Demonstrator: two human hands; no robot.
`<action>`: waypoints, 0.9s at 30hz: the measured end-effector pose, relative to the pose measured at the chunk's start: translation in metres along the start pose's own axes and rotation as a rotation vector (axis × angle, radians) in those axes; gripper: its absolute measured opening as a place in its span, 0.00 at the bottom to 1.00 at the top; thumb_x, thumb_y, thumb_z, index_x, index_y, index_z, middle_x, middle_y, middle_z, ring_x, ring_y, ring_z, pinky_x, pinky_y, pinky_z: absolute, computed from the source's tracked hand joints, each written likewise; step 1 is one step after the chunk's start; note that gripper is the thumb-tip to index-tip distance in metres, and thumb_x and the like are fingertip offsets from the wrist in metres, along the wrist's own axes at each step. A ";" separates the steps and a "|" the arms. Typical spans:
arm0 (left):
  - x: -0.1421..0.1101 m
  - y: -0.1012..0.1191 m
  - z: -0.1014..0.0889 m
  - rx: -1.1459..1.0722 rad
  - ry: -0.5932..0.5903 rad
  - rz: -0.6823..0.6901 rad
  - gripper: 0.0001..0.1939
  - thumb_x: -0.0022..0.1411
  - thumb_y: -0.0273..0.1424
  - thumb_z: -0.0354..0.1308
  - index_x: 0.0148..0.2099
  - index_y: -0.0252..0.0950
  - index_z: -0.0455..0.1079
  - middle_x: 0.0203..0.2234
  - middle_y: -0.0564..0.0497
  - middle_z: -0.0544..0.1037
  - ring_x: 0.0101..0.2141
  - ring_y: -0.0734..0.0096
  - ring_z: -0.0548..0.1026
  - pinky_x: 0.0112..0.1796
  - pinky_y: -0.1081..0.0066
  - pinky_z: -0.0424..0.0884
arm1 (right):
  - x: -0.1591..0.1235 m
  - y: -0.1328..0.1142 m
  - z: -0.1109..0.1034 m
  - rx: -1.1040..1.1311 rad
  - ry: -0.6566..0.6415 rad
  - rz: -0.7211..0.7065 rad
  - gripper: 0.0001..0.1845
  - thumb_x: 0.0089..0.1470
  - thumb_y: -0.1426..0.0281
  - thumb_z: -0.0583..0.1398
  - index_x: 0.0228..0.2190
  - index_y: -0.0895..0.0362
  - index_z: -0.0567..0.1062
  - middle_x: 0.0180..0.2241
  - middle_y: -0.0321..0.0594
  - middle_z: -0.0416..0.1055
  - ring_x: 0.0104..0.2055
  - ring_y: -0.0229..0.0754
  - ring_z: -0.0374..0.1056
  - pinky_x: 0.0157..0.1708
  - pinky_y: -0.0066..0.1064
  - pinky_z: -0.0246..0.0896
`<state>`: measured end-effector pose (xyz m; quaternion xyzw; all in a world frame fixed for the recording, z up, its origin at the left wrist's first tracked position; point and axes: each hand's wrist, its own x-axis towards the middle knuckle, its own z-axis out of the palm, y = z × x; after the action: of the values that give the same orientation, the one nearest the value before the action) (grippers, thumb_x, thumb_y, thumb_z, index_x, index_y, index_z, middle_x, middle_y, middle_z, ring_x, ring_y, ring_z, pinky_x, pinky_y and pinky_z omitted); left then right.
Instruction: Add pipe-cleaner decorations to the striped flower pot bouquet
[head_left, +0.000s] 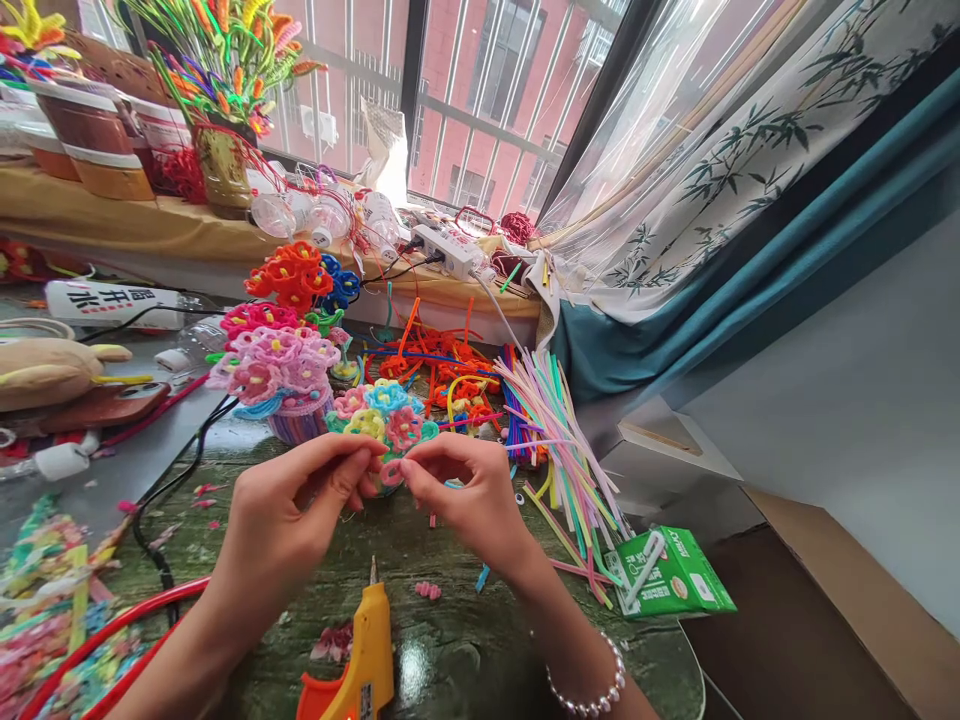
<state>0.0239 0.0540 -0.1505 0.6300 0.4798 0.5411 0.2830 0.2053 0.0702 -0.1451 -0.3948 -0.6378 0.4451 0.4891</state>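
Both hands meet over the middle of the table. My left hand is closed, thumb and fingertips pinched on a small pink pipe cleaner loop. From the other side my right hand, with a beaded bracelet at the wrist, pinches the same loop. Directly behind the fingertips stands a small bunch of pastel pipe cleaner flowers. A yellow glue gun lies below the hands, nozzle pointing away from me. Near it rests a small coiled pink piece.
Loose pipe cleaners and a green packet lie at right. Pink flowers in a striped pot stand behind my left hand. Coloured scraps and a red cord are at left. The windowsill holds tubs and a power strip.
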 end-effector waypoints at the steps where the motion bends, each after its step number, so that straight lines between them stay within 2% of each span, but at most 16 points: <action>1: 0.000 0.000 0.000 -0.013 0.012 -0.008 0.12 0.63 0.42 0.63 0.39 0.40 0.79 0.23 0.56 0.81 0.22 0.74 0.77 0.27 0.79 0.75 | 0.000 0.000 0.000 0.024 -0.002 0.021 0.06 0.53 0.68 0.67 0.27 0.57 0.81 0.23 0.35 0.76 0.20 0.34 0.66 0.22 0.26 0.63; 4: 0.000 0.000 -0.001 -0.040 0.014 -0.041 0.14 0.60 0.46 0.65 0.38 0.41 0.80 0.24 0.55 0.82 0.23 0.73 0.78 0.27 0.80 0.75 | 0.001 -0.001 -0.002 0.059 -0.015 0.045 0.07 0.52 0.67 0.68 0.27 0.57 0.81 0.20 0.33 0.74 0.18 0.33 0.65 0.19 0.25 0.62; 8: 0.001 0.004 -0.002 -0.098 -0.131 -0.086 0.13 0.56 0.46 0.69 0.35 0.42 0.81 0.27 0.54 0.84 0.27 0.71 0.81 0.26 0.81 0.75 | 0.001 -0.001 -0.002 0.025 -0.022 -0.002 0.06 0.53 0.67 0.68 0.27 0.57 0.81 0.21 0.33 0.74 0.19 0.33 0.64 0.19 0.24 0.62; 10: 0.002 0.008 -0.002 -0.130 -0.159 -0.108 0.13 0.55 0.45 0.70 0.34 0.42 0.81 0.27 0.54 0.84 0.26 0.71 0.81 0.25 0.81 0.75 | 0.000 -0.001 -0.002 0.013 -0.024 -0.026 0.08 0.54 0.66 0.68 0.27 0.56 0.81 0.21 0.33 0.74 0.20 0.33 0.64 0.19 0.24 0.63; 14: 0.003 0.014 -0.002 -0.178 -0.075 -0.183 0.15 0.52 0.46 0.72 0.33 0.41 0.81 0.24 0.53 0.84 0.22 0.71 0.79 0.22 0.80 0.75 | 0.000 -0.002 -0.003 0.073 -0.018 -0.007 0.16 0.54 0.54 0.69 0.29 0.55 0.82 0.22 0.34 0.76 0.18 0.33 0.66 0.18 0.25 0.63; 17: 0.002 0.017 -0.001 -0.188 0.002 -0.177 0.15 0.49 0.47 0.73 0.32 0.41 0.81 0.21 0.53 0.83 0.21 0.70 0.79 0.22 0.78 0.76 | 0.001 -0.003 -0.003 0.111 0.008 0.035 0.22 0.51 0.48 0.69 0.29 0.55 0.83 0.22 0.35 0.76 0.17 0.34 0.67 0.17 0.26 0.64; 23: -0.003 0.014 0.003 -0.138 0.042 -0.132 0.12 0.52 0.44 0.72 0.34 0.43 0.81 0.24 0.56 0.84 0.22 0.73 0.80 0.27 0.79 0.78 | 0.000 -0.004 0.003 0.100 -0.007 0.020 0.19 0.49 0.51 0.71 0.27 0.55 0.82 0.22 0.34 0.76 0.18 0.34 0.66 0.18 0.26 0.63; 27: -0.006 0.010 0.003 -0.058 0.043 -0.074 0.11 0.55 0.43 0.71 0.36 0.42 0.81 0.26 0.56 0.85 0.24 0.73 0.81 0.30 0.79 0.79 | -0.001 -0.002 0.003 0.069 0.005 0.000 0.16 0.54 0.55 0.69 0.28 0.56 0.81 0.24 0.35 0.76 0.19 0.34 0.66 0.19 0.26 0.63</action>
<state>0.0301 0.0449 -0.1448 0.5917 0.4928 0.5572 0.3106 0.2022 0.0677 -0.1438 -0.3789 -0.6208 0.4657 0.5041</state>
